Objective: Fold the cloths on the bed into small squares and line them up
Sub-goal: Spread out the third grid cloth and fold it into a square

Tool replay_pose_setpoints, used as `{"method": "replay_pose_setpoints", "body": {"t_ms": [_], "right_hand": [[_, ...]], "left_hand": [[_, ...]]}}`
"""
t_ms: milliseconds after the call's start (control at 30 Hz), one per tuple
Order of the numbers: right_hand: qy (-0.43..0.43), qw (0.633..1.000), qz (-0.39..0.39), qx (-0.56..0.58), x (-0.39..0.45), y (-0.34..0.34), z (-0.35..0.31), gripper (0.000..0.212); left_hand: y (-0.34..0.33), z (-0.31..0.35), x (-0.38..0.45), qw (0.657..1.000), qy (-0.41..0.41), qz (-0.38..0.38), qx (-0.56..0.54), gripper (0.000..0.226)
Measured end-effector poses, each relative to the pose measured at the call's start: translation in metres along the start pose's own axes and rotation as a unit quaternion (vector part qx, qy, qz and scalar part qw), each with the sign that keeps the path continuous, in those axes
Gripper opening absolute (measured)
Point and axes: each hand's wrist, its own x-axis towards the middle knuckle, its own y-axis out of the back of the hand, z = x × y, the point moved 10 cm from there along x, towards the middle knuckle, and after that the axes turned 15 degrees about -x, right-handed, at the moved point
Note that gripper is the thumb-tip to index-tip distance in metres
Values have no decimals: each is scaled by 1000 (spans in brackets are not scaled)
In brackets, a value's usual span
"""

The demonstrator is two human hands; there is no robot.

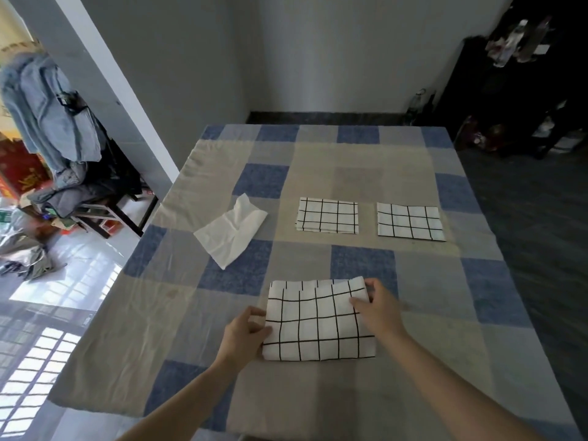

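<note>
A folded white cloth with a black grid point(318, 323) lies near me on the bed point(366, 173). My left hand point(243, 334) grips its left edge, thumb on top. My right hand point(378, 308) holds its upper right corner, fingers curled over the edge. Two folded grid cloths lie side by side farther back: one in the middle point(327, 215), one to the right point(409, 222). A plain white cloth point(230, 235), loosely folded and crumpled, lies to the left of them.
The bed has a blue, grey and beige checked cover. A chair piled with clothes point(63, 148) stands to the left of the bed. A dark shelf unit point(521, 97) stands at the far right. A wall runs behind the bed.
</note>
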Motion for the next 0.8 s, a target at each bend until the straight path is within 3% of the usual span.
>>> {"method": "replay_pose_setpoints", "body": {"t_ms": [233,300,367,467,567,700,800], "right_hand": [[-27,994,26,-106,27,-16,0,44],[-26,993,36,-111,27,-17,2,45],[-14,992,47,-113,25,-19,2,44],[5,992,56,-116,24,-24,5,39],[6,989,64,-131,28,-27,9,37],[2,987,64,-150,28,-29,11,41],[3,959,142,-244,19,-14,-2,52]], "left_hand": [[-1,-7,23,1000,-11,27,12,25],[-4,-1,23,996,-53,27,67,26],[-12,17,15,974,-155,35,165,28],[-57,46,-8,916,-283,-62,276,31],[-103,40,-25,878,-313,-184,312,43],[-118,7,-21,859,-296,-212,360,52],[-117,-3,-18,846,-294,-206,395,55]]}}
